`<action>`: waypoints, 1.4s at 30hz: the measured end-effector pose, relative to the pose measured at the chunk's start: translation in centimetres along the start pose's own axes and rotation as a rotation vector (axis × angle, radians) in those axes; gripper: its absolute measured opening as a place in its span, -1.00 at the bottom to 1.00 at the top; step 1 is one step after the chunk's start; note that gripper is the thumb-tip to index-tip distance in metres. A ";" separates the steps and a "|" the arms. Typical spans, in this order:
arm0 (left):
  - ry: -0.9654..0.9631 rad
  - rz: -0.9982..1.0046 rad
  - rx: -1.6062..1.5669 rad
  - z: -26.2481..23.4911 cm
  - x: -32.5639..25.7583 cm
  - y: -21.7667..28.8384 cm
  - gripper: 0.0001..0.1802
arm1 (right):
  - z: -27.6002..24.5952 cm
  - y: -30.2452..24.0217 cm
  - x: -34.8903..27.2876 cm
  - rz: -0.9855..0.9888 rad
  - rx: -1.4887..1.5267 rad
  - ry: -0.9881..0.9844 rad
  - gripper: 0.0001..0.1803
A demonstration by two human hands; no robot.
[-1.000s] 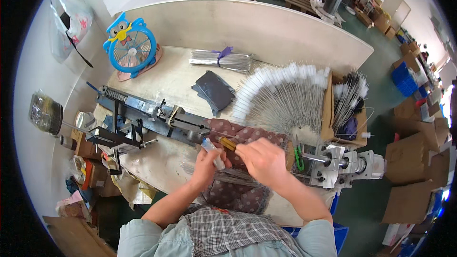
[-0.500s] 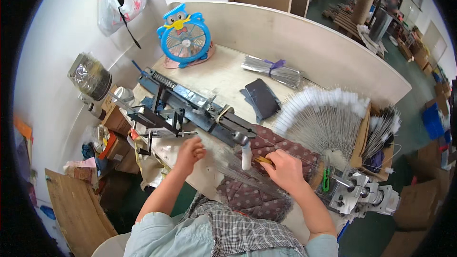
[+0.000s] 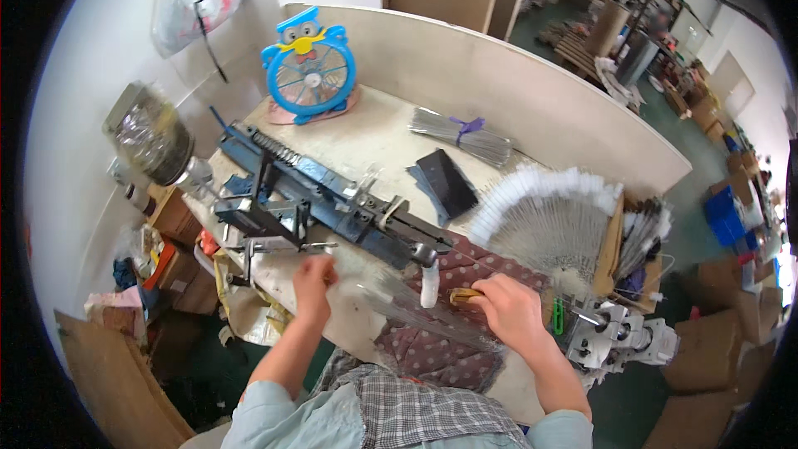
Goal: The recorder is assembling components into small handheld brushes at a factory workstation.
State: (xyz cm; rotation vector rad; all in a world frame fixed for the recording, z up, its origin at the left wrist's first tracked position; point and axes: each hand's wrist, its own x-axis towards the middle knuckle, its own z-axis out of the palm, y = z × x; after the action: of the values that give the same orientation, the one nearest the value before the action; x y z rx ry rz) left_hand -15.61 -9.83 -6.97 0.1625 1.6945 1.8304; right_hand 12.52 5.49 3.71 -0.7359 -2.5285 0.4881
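My left hand (image 3: 314, 283) is closed, fingers curled and slightly blurred, just below a metal rod (image 3: 309, 247) on the bench machine (image 3: 345, 212). Whatever it may pinch is hidden. My right hand (image 3: 514, 313) is shut on a small yellow-brown tool (image 3: 465, 293); its exact kind is not clear. That tool points left, near the machine's white-wrapped lever handle (image 3: 430, 285). Between my hands, thin metal wires (image 3: 407, 303) lie loosely over a brown dotted quilted cloth (image 3: 432, 349).
White-tipped wires (image 3: 549, 216) fan out at the right, beside a box of more wires (image 3: 640, 241). Nearby are green-handled snips (image 3: 558, 316) and a metal fixture (image 3: 619, 333). Behind stand a blue fan (image 3: 312, 79), a tied wire bundle (image 3: 461, 135) and a dark flat pad (image 3: 447, 181).
My left hand has moved slightly up and left, toward the machine's rod. The right hand has shifted a little right and down with the yellow-brown tool. The whole view has also shifted.
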 end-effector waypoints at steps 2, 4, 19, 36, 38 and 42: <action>-0.281 -0.024 -0.064 5.3 -4.9 0.9 -0.82 | -1.3 0.2 0.7 -0.004 -0.034 0.085 -0.83; -0.481 -0.166 -0.065 10.6 -8.3 1.0 -0.80 | -2.3 0.9 1.2 -0.003 -0.075 0.170 -0.83; -0.666 -0.025 -0.018 18.9 -10.3 -1.2 -0.82 | -3.5 4.1 -1.8 0.194 0.420 0.084 -0.81; -0.555 -0.107 -0.109 15.7 -8.4 0.1 -0.73 | -0.4 2.2 4.1 0.134 0.222 0.036 -0.83; -0.603 -0.042 -0.050 16.0 -8.3 0.3 -0.67 | -0.4 2.2 4.3 0.242 0.285 -0.013 -0.82; -0.630 -0.182 -0.069 16.2 -8.0 1.0 -0.43 | -0.4 1.8 4.5 0.333 0.280 -0.088 -0.77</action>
State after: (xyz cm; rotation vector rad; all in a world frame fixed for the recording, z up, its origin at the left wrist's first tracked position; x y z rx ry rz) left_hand -1.64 -0.08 -0.77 0.4833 1.1607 1.4887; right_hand 10.07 9.62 4.75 -1.0476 -2.3511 0.9836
